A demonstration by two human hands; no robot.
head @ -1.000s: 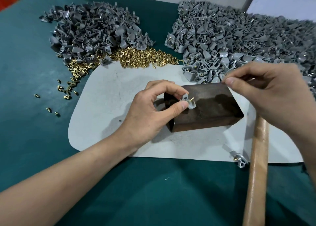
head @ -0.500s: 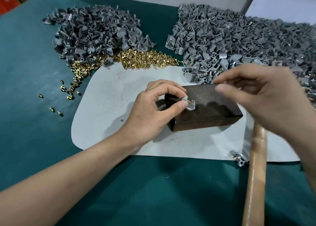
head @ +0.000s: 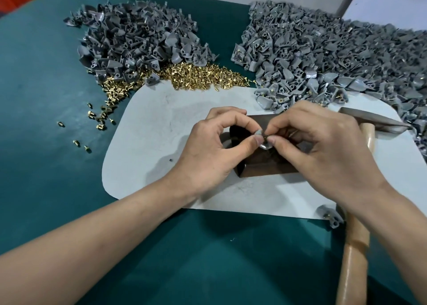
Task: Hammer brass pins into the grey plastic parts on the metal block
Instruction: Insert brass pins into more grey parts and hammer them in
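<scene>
Left hand (head: 208, 152): pinching small grey plastic part (head: 264, 146) on dark metal block (head: 265, 169)
Right hand (head: 323, 147): pinching shiny brass pin (head: 265, 139)

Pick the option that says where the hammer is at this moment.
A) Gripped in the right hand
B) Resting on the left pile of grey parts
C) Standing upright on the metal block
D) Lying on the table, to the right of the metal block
D: the hammer lies flat with its wooden handle passing under the right forearm, while the right hand pinches a brass pin at the grey part that the left hand holds on the metal block.
</scene>
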